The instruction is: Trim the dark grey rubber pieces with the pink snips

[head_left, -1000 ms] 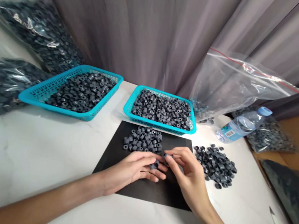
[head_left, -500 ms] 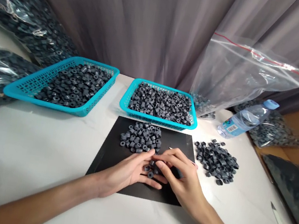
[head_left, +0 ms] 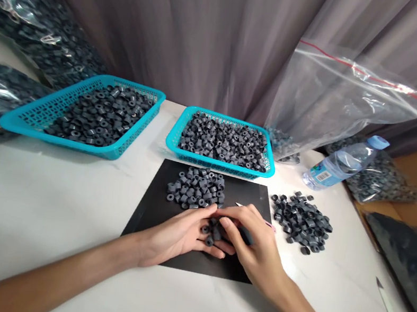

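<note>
My left hand (head_left: 179,232) is cupped palm up over the black mat (head_left: 151,205), holding several small dark grey ring-shaped pieces (head_left: 210,240) with holes through them. My right hand (head_left: 255,245) comes in from the right, thumb and forefinger pinched on one of these pieces above the left palm; the fingertips partly hide it. Just beyond my left thumb, a heap of the same grey pieces (head_left: 199,186) lies on the mat. Beside the right knuckles a slim pointed tool with a pink end (head_left: 271,226) lies partly covered by the hand.
Two turquoise baskets, the left one (head_left: 112,152) and the middle one (head_left: 218,165), hold many grey pieces. Another pile (head_left: 302,221) lies right of the mat. Behind it stand a water bottle (head_left: 342,163) and a clear zip bag (head_left: 323,101). Filled bags (head_left: 34,23) stand at left.
The right thumb and forefinger have shifted slightly over the left palm, and the pieces there have moved a little. The whole view has tilted slightly.
</note>
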`<state>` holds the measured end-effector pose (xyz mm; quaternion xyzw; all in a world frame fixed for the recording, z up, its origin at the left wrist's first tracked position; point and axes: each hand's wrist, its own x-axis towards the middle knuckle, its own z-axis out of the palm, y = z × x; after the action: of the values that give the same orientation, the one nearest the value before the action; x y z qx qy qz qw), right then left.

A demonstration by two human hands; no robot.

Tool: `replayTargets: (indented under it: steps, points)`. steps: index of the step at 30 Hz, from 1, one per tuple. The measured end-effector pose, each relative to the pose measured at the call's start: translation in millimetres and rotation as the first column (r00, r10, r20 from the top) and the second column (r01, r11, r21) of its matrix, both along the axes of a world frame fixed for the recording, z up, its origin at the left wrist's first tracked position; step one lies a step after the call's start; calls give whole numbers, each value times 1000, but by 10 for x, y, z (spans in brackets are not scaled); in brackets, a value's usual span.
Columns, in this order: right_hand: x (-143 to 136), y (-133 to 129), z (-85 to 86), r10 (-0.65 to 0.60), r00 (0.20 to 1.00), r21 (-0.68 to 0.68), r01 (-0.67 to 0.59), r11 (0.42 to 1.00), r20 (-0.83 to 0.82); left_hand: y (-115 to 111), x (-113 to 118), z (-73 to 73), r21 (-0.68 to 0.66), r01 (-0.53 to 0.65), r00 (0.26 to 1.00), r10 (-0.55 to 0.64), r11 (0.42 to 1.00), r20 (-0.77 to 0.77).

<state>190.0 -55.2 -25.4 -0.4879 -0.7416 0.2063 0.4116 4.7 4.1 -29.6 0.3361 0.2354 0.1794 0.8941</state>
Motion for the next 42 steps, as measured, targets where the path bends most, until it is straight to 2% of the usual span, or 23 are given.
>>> replayTargets:
  steps: [3, 8, 14, 16, 21, 31, 37, 42]
  points:
    - [31, 1, 21, 20, 1000, 12, -20, 1000, 7, -9, -8, -27, 11, -41, 999, 40, 999, 11]
    - [37, -29, 58, -18, 999, 58, 16, 998, 35, -18, -7, -30, -2, -93, 996, 93, 996, 15]
    - [4, -80, 30, -98, 947, 190, 40, 981, 307, -35, 12, 17, -12, -109, 994, 109, 994, -10]
    - [0, -86, 7, -116, 929, 213, 42, 976, 351, -41, 18, 15, -13, -132, 991, 132, 991, -9]
    - [3, -85, -23, -114, 936, 222, 39, 974, 333, -48, 30, 5, -30, -219, 975, 218, 975, -49]
    - [-3, -96, 44, -110, 966, 252, 49, 966, 233, -62, 22, 31, 5, -171, 985, 171, 985, -22]
    - [21, -91, 37, -88, 973, 222, 40, 974, 214, -34, 10, -7, 5, -149, 988, 149, 989, 35]
    - [23, -89, 39, -90, 972, 233, 38, 972, 217, -19, 17, -26, 7, -152, 988, 152, 988, 22]
